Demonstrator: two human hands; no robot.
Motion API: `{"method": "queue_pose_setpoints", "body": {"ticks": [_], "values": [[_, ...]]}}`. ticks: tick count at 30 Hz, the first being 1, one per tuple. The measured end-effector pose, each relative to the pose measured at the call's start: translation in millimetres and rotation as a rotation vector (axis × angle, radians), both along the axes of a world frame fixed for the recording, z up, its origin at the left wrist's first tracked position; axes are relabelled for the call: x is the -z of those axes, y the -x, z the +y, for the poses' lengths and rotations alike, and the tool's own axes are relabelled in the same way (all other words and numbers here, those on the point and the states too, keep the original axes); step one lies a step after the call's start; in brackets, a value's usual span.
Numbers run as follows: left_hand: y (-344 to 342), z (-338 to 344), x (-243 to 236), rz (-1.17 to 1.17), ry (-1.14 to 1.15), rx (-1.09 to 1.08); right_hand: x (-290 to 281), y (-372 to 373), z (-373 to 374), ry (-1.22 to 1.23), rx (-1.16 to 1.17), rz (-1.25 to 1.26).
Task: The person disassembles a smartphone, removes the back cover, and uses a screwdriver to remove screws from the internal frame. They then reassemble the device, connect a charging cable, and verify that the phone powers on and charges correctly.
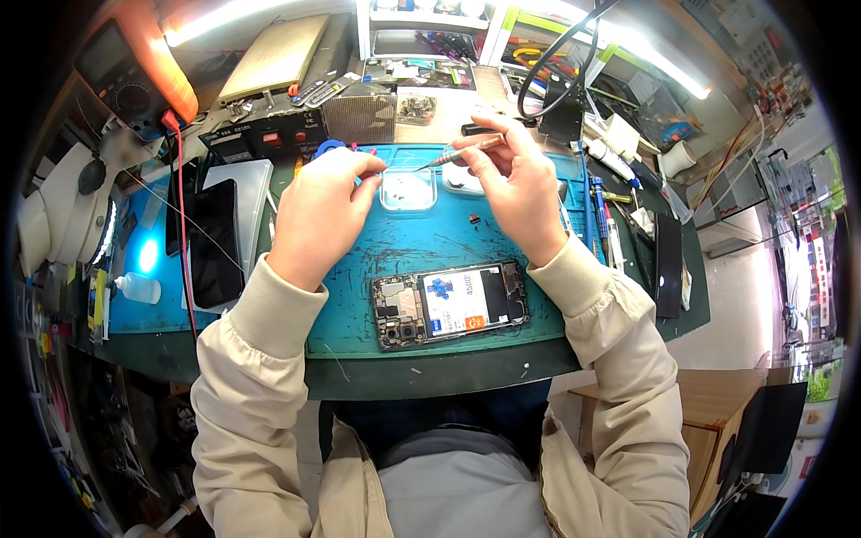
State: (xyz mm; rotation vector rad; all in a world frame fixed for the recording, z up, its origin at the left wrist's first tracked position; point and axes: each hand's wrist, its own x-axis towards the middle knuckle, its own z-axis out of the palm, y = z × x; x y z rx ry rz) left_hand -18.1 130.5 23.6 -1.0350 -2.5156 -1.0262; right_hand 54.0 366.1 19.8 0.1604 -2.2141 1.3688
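My right hand (pixel 522 184) grips a slim precision screwdriver (pixel 446 159), its thin dark tip pointing left over a small clear plastic box (pixel 409 207). A few tiny dark bits lie in the box. At the box's left edge, my left hand (pixel 323 202) has thumb and forefinger pinched together; what is between them, if anything, is too small to make out. Nearer to me lies an opened phone (pixel 408 314) with its circuit board, camera lenses and white battery (pixel 456 300) exposed. Partly behind my right hand sits a second small light container (pixel 459 179).
All this rests on a scratched blue work mat (pixel 350 309). A tiny dark part (pixel 474 219) lies between box and phone. Pens and screwdrivers (pixel 599 211) line the right side. A black phone (pixel 216 242) and white bottle (pixel 139 288) are left. A black instrument box (pixel 265 136) stands behind.
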Motion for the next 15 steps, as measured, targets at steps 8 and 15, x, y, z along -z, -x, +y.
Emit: {"method": "queue_pose_setpoints", "body": {"ticks": [8,15], "values": [[-13.1,17.4,1.4,0.032,-0.063,0.162,-18.8,-21.9,-4.5,0.098,-0.064,0.075],[-25.7,24.2,-5.2,-0.087,-0.135,0.216,-38.2,-45.6,-2.9,0.009,-0.055,0.025]]}}
